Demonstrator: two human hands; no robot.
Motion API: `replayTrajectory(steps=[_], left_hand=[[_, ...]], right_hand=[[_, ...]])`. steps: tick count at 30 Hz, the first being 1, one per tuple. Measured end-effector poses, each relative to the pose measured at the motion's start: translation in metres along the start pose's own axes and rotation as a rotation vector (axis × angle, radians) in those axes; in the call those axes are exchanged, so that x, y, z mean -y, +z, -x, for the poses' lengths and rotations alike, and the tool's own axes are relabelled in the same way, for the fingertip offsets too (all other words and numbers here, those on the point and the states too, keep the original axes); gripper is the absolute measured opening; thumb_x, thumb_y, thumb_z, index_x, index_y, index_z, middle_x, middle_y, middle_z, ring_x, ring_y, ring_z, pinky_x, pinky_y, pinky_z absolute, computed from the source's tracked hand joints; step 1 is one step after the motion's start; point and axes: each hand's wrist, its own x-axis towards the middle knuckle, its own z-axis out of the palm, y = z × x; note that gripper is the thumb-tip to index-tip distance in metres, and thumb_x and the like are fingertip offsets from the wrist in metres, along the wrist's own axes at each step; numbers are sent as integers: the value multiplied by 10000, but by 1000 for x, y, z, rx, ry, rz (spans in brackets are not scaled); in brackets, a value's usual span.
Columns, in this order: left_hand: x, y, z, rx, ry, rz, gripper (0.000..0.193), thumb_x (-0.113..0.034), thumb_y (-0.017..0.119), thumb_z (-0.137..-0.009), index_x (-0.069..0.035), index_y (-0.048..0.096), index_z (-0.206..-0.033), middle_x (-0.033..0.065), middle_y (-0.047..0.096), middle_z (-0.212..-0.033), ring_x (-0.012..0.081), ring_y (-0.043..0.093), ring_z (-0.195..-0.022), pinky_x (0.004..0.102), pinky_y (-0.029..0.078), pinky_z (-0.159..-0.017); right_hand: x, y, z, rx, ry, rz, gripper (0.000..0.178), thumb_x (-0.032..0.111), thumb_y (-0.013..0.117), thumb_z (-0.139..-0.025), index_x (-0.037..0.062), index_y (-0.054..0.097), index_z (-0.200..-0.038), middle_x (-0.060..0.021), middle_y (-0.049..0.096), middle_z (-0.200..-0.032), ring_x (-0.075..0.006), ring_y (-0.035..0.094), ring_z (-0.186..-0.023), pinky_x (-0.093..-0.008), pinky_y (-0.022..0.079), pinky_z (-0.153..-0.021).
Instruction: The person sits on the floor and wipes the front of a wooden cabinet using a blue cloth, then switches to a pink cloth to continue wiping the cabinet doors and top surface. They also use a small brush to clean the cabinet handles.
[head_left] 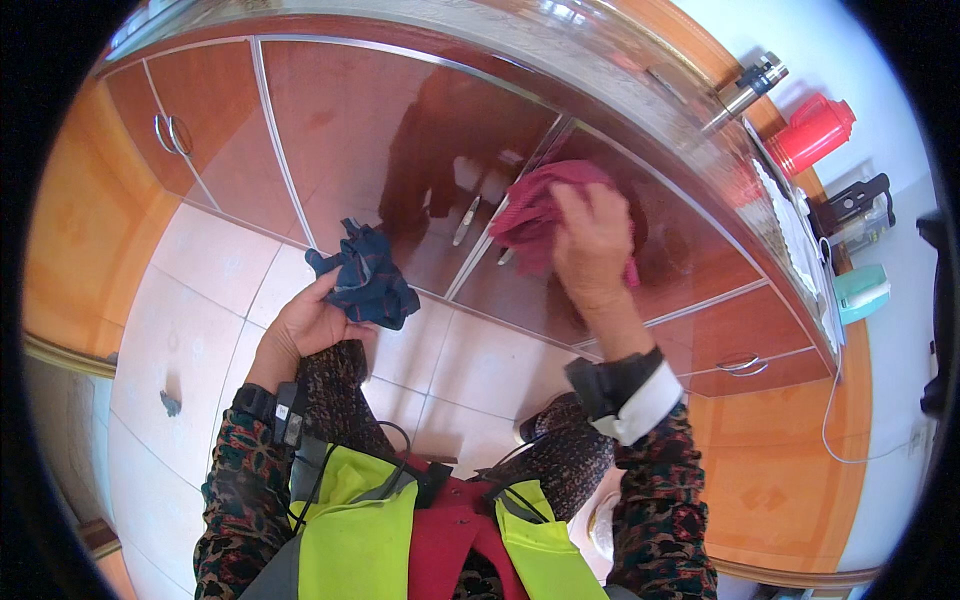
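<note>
My right hand [590,245] presses a crumpled dark pink cloth [530,212] against a glossy red-brown cabinet door [660,240]. Its fingers are bent over the cloth, near the light door handle [504,256]. Lower and to the left, my left hand [312,318] holds a bunched dark blue cloth [372,280] in front of the neighbouring door [350,130]. That cloth hangs over the fingers, apart from the door as far as I can tell. A second light handle [467,220] sits between the two hands.
Above the doors runs a stone countertop [480,50]. On it stand a steel flask [745,92], a red jug [812,134], a dark-handled clear pot [860,212] and a mint-green appliance [862,292] with a white cord. A small grey scrap [171,404] lies on the tiled floor [180,330].
</note>
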Motion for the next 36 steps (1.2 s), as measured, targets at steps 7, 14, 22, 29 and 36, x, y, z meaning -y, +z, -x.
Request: replayTrajectory(steps=[7,14,22,29,36], left_hand=[[-2,0,5,-3,-4,55,523,-435,454,-998,-71,472,-1372,172,607,-1277,342,611,-1130,510,563,-836],[-3,-2,7,7,17,77,518,-427,440,-1003,-63,472,-1370,170,606,-1278,339,615,-1123,507,562,-839],[-6,-9,10,33,21,70,527,-438,437,-1003,-66,472,-1375,171,605,-1280,342,610,-1133,494,559,-852],[-1,-6,6,23,8,79,526,-443,440,-1002,-76,473,-1377,172,604,-1280,347,612,-1129,497,559,-850],[-3,3,8,-9,19,79,529,-415,472,-991,-74,450,-1395,166,586,-1309,334,605,-1148,520,559,-855]], right_hand=[[69,92,48,94,261,-138,566,3,605,-738,-35,486,-1290,-242,454,-1199,-522,327,-1286,-554,273,-1112],[110,154,154,161,754,-438,606,-8,566,-755,5,460,-1352,-269,386,-1422,-449,347,-1327,-455,277,-1137],[85,151,162,-154,1756,-1359,228,20,519,-911,45,631,-1107,-112,637,-1129,-283,644,-973,-417,557,-823],[76,127,73,-510,1652,-2015,165,76,519,-929,47,619,-1057,-126,683,-1043,-313,661,-957,-463,519,-935],[83,139,49,-680,1902,-1774,208,203,596,-952,45,630,-1085,-115,686,-1044,-294,669,-941,-441,548,-856]])
